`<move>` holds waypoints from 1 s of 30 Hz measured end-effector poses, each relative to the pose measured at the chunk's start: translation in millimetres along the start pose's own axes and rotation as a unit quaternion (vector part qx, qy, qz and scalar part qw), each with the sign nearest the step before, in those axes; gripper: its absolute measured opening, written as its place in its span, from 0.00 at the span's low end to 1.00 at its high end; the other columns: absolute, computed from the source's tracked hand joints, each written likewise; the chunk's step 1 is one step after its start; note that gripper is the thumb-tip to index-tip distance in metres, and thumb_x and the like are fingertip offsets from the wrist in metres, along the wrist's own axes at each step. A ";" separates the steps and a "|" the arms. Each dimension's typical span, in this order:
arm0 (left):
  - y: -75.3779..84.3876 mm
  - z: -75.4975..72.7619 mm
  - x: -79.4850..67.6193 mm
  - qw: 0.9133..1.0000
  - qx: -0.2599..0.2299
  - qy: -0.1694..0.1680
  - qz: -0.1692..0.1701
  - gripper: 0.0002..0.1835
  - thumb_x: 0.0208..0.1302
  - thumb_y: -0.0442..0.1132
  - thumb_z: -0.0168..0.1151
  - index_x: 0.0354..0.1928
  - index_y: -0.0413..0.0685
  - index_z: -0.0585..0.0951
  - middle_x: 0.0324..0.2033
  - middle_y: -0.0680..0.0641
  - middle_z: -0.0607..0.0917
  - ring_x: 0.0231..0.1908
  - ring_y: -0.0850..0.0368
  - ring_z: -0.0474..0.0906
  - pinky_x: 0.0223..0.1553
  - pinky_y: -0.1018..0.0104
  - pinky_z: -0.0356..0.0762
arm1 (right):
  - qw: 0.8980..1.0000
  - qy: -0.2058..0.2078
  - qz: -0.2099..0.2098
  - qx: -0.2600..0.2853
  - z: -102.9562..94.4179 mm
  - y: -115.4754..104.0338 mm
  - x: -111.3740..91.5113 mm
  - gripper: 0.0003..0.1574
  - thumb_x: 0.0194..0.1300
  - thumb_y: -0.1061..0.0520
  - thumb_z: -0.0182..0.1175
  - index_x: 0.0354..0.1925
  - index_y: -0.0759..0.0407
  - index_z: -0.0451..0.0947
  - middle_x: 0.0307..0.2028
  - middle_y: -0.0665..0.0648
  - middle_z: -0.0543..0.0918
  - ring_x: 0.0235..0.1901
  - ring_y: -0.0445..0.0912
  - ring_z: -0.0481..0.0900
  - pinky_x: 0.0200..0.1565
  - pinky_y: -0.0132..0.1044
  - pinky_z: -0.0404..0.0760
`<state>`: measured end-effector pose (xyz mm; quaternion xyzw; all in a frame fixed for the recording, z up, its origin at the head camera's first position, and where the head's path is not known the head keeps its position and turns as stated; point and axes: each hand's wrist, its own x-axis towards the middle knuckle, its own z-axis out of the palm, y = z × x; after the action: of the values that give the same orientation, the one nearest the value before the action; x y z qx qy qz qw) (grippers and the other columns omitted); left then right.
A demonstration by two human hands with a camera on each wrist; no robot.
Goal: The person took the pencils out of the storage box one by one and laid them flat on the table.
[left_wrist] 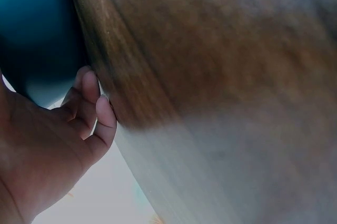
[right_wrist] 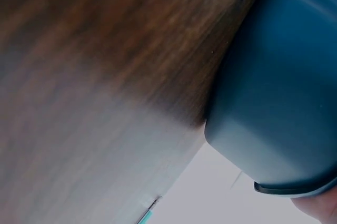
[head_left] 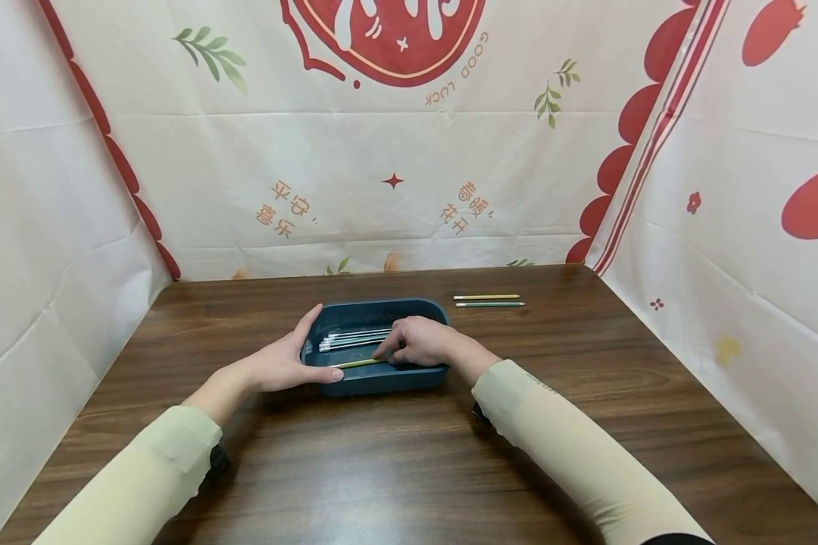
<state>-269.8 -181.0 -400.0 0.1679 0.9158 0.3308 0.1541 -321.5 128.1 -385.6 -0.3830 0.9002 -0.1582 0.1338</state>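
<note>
A dark blue plastic bin stands on the table, its side also showing in both wrist views. My left hand grips the bin's left end, thumb over the near rim and fingers around the outside. Inside the bin, my right hand pinches a yellow pencil by its right part, close to the near wall. The fingertips partly cover that end. Several pale and teal pencils lie side by side behind it, their white eraser ends to the left and their right ends behind my right hand.
To the right of the bin, on the wooden table, lie a yellow pencil and a green pencil, parallel. Printed cloth hangs behind the table and along both sides.
</note>
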 end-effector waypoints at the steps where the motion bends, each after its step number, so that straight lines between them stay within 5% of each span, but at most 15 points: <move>1: -0.3 0.1 -0.2 1.000 0.000 0.000 0.000 0.72 0.62 0.76 0.72 0.90 0.64 0.31 0.87 0.33 0.52 0.82 0.29 0.59 0.80 0.27 0.59 | 1.000 0.000 0.003 0.002 0.4 0.0 0.1 0.19 0.79 0.59 0.67 0.59 0.40 0.92 0.46 0.46 0.88 0.42 0.40 0.77 0.49 0.37 0.78; 22: -1.8 -0.5 0.1 1.000 -0.011 -0.008 -0.002 0.72 0.63 0.75 0.72 0.90 0.63 0.31 0.87 0.33 0.50 0.83 0.29 0.56 0.81 0.26 0.55 | 0.999 0.012 -0.004 0.046 0.2 0.9 -0.8 0.23 0.79 0.62 0.61 0.64 0.44 0.89 0.45 0.49 0.86 0.41 0.42 0.77 0.49 0.37 0.78; 30: -1.4 -1.3 0.1 1.000 -0.009 -0.007 -0.005 0.72 0.63 0.75 0.72 0.90 0.63 0.31 0.87 0.32 0.50 0.83 0.28 0.57 0.80 0.26 0.56 | 0.999 0.023 0.003 0.043 0.0 2.2 1.7 0.16 0.82 0.54 0.64 0.62 0.43 0.90 0.43 0.47 0.86 0.42 0.42 0.78 0.50 0.39 0.79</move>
<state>-270.6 -182.7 -400.0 0.1646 0.9126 0.3369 0.1632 -324.0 128.3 -386.6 -0.3707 0.8963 -0.2057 0.1297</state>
